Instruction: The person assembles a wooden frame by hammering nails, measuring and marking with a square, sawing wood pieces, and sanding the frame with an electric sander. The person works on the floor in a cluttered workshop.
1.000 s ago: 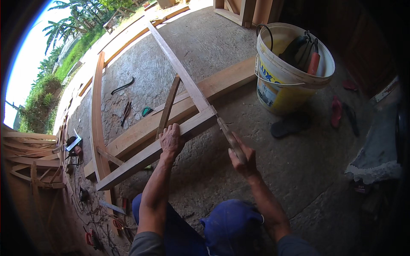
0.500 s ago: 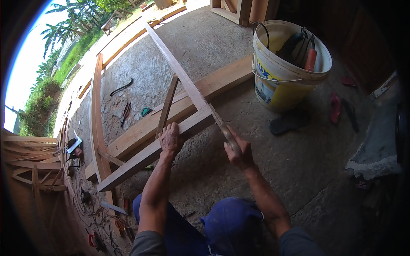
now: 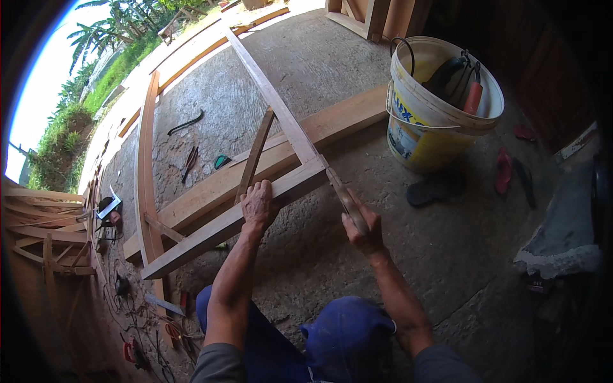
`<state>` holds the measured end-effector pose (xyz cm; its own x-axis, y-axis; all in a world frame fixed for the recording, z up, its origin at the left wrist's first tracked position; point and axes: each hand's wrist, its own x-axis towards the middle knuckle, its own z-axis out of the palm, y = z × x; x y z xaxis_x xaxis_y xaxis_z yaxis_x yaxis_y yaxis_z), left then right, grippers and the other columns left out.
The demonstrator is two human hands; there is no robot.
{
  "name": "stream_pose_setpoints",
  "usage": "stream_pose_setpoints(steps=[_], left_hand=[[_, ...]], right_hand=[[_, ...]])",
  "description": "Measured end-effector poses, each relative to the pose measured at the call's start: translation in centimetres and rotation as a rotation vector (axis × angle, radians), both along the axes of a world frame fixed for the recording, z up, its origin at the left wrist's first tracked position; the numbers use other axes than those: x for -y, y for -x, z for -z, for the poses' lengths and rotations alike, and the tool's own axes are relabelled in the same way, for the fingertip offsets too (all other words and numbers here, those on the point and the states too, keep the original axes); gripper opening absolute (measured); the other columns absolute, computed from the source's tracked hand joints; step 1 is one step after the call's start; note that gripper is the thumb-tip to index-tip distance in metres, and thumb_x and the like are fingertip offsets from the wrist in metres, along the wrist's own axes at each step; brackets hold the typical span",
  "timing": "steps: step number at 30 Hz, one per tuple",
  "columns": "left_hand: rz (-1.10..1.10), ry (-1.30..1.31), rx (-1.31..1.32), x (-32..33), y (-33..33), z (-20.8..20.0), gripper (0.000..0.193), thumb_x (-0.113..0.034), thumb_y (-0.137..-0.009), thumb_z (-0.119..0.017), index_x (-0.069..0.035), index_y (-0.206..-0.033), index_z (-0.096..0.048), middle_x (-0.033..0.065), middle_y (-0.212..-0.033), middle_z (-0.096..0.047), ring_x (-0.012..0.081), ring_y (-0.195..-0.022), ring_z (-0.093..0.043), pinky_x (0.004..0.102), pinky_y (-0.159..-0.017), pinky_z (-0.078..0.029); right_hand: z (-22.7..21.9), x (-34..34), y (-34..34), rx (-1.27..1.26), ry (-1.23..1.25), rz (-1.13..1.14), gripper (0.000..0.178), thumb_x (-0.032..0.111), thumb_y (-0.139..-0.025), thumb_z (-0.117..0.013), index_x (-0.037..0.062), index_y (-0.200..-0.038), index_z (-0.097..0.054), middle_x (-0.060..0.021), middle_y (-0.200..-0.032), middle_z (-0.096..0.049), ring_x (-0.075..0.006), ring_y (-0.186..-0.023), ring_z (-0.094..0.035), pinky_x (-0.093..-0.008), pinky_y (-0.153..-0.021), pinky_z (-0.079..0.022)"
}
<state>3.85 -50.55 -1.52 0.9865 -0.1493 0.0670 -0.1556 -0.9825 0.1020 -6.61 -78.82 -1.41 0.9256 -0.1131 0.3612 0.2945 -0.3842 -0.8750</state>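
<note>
A wooden frame (image 3: 211, 241) of planed boards stretches away from me over the floor, its near rail crossing in front of my knees. My left hand (image 3: 258, 203) is closed over the top of this rail, close to a thin diagonal brace (image 3: 257, 153). In my right hand (image 3: 365, 228) is a long narrow tool with a brown wooden handle (image 3: 348, 203). Its far end meets the frame's right near corner, where the rail joins the long side board (image 3: 271, 96). What sort of tool it is, I cannot make out.
A thick beam (image 3: 345, 121) lies under the frame. To the right stands a white and yellow bucket (image 3: 415, 140) of tools, with dark sandals (image 3: 436, 185) beside it. Pliers (image 3: 189, 164) and a bent metal bar (image 3: 186, 122) lie inside the frame. Cords and tools litter the left.
The view has shifted slightly, so the bucket and floor sit a little further right. My left hand keeps its hold, and the tool in my right hand stays against the frame's corner.
</note>
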Motion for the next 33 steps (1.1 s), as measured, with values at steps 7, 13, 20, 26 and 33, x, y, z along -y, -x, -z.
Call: stream_pose_setpoints(steps=[7, 13, 20, 26, 33], left_hand=[[-0.049, -0.082, 0.058, -0.6, 0.6, 0.6, 0.045, -0.041, -0.079, -0.079, -0.011, -0.102, -0.055, 0.0098, -0.104, -0.062, 0.0328, -0.103, -0.06, 0.0491, -0.085, -0.044], [0.0, -0.075, 0.065, -0.1, -0.7, 1.0, 0.042, -0.04, -0.082, -0.076, -0.012, -0.104, -0.055, 0.0102, -0.107, -0.063, 0.0324, -0.106, -0.061, 0.0483, -0.086, -0.044], [-0.066, -0.083, 0.038, -1.6, 0.6, 1.1, 0.048, -0.047, -0.083, -0.077, -0.011, -0.105, -0.055, 0.0116, -0.105, -0.063, 0.0339, -0.105, -0.061, 0.0493, -0.087, -0.043], [-0.041, -0.081, 0.004, 1.2, -0.4, -0.4, 0.045, -0.043, -0.083, -0.077, -0.011, -0.106, -0.055, 0.0113, -0.107, -0.063, 0.0329, -0.106, -0.061, 0.0492, -0.087, -0.044], [-0.075, -0.087, 0.014, -2.6, 1.2, 1.2, 0.046, -0.043, -0.081, -0.078, -0.011, -0.105, -0.054, 0.0111, -0.107, -0.062, 0.0334, -0.106, -0.06, 0.0492, -0.086, -0.044]], right_hand=[[1.6, 5.6, 21.1, -0.053, 0.385, -0.046, 0.066, -0.001, -0.081, -0.062, 0.0058, -0.147, -0.055, -0.0276, -0.126, -0.067, -0.034, -0.076, -0.074, -0.0373, -0.062, -0.059], [-0.8, 0.1, -0.6, -0.041, -0.015, 0.01, 0.053, 0.007, -0.085, -0.063, -0.0031, -0.137, -0.059, -0.0285, -0.1, -0.071, -0.0393, -0.075, -0.071, -0.039, -0.062, -0.055], [-2.0, 6.9, 21.4, 0.016, 0.359, -0.078, 0.062, -0.003, -0.078, -0.064, 0.0017, -0.14, -0.06, -0.0273, -0.125, -0.068, -0.0326, -0.084, -0.077, -0.039, -0.059, -0.06], [-0.6, 1.7, 2.5, -0.224, -0.055, -0.001, 0.052, 0.006, -0.084, -0.062, -0.0015, -0.136, -0.061, -0.0307, -0.11, -0.069, -0.0353, -0.073, -0.072, -0.0389, -0.065, -0.056], [-4.7, 2.9, 11.8, -0.147, 0.148, -0.062, 0.057, 0.006, -0.084, -0.063, 0.0032, -0.141, -0.059, -0.0283, -0.126, -0.067, -0.0367, -0.086, -0.075, -0.0372, -0.069, -0.059]])
